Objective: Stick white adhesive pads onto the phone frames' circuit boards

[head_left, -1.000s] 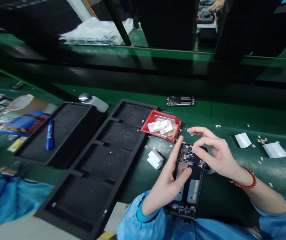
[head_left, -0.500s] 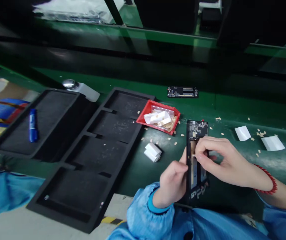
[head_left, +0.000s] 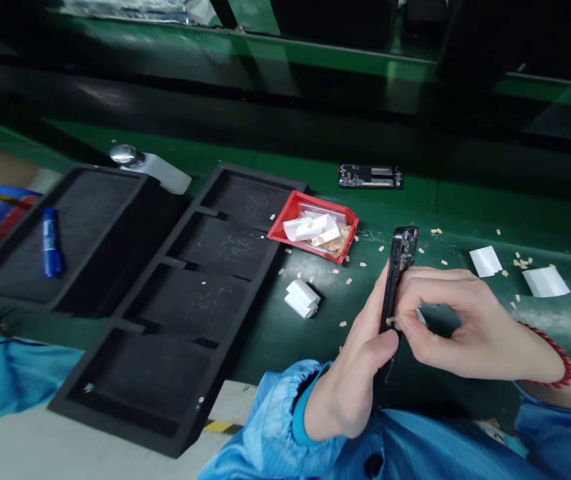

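My left hand [head_left: 352,387] grips an opened phone body [head_left: 400,257], thumb on its near edge. The phone is tilted nearly edge-on, so most of its inner face, with exposed electronics, is turned away. My right hand [head_left: 470,327] is closed in a pinch at the phone's side. Between thumb and forefinger sits a small pale strip [head_left: 393,321], its tip close to my left thumb; whether it touches the phone I cannot tell. Another opened phone body [head_left: 371,177] lies flat farther back on the green bench.
A red bin [head_left: 285,207] holds white paper and small tan pieces, and more pieces lie scattered around. Folded white papers [head_left: 302,298] rest nearby. Leftward are a long black compartment tray [head_left: 185,353], a black box with a blue marker [head_left: 51,243], and a bottle [head_left: 165,172]. A blue sleeve [head_left: 20,380] shows.
The phone body has turned from showing its inner face to nearly edge-on. My left thumb has come round to its near edge. My right hand has moved slightly right and down, still pinching.
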### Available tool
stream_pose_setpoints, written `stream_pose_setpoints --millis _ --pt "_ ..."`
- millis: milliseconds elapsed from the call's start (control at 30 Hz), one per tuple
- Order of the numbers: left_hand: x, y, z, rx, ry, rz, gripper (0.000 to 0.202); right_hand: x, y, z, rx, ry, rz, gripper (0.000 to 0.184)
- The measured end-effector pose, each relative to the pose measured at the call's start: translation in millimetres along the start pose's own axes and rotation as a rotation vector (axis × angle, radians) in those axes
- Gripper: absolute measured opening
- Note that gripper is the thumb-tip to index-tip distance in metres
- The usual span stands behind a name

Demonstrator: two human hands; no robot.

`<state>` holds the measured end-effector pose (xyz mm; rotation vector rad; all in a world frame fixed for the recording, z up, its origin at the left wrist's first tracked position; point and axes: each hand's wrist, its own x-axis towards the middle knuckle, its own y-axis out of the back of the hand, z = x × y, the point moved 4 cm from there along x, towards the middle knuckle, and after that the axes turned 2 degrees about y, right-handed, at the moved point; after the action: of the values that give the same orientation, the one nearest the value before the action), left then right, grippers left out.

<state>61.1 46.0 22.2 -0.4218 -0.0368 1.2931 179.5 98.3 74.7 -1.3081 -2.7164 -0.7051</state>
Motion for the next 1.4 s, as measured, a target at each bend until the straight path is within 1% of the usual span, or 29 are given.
stream_pose_setpoints --millis 133,367,600,700,800,867,933,1033,1133,1267,1400 --pt "0 4.0 -3 0.025 -0.043 -0.09 0.058 1 1 -1 -0.015 0.006 0.014 0.023" --pt "0 5.2 -3 0.012 -0.065 -0.076 0.056 2 1 -2 -0.067 0.016 0.014 0.023" --pt "1 4.8 -5 -0.043 -0.055 -0.037 0.051 2 0 0 -0.084 0.03 0.022 0.022" --pt "5 2.1 -4 -0.1 -0.075 -0.035 0.05 0 0 4 -0.196 0.039 0.073 0.022" --pt "10 3.9 -6 -0.123 -0.059 0.025 0.054 -6 1 6 -0.323 0.014 0.188 0.02" --pt "11 7.1 -11 -0.119 -0.03 0.074 0.055 -11 -1 3 -0.275 0.028 0.264 0.014" --pt "10 9.9 -16 -0.128 -0.023 0.1 0.056 -15 -7 -2 -0.163 0.068 0.302 0.013" --pt "7 10.8 -21 -0.177 -0.06 0.11 0.054 -15 -17 -7 -0.053 0.107 0.336 0.016" --pt "2 8.4 -22 -0.25 -0.097 0.136 0.054 -13 -23 -5 -0.03 0.101 0.396 0.016" --pt "-3 4.0 -20 -0.36 -0.185 0.177 0.053 -9 -26 -1 -0.025 0.115 0.404 0.015" --pt "-5 1.7 -15 -0.388 -0.268 0.123 0.046 -8 -28 1 0.023 0.11 0.387 0.013"
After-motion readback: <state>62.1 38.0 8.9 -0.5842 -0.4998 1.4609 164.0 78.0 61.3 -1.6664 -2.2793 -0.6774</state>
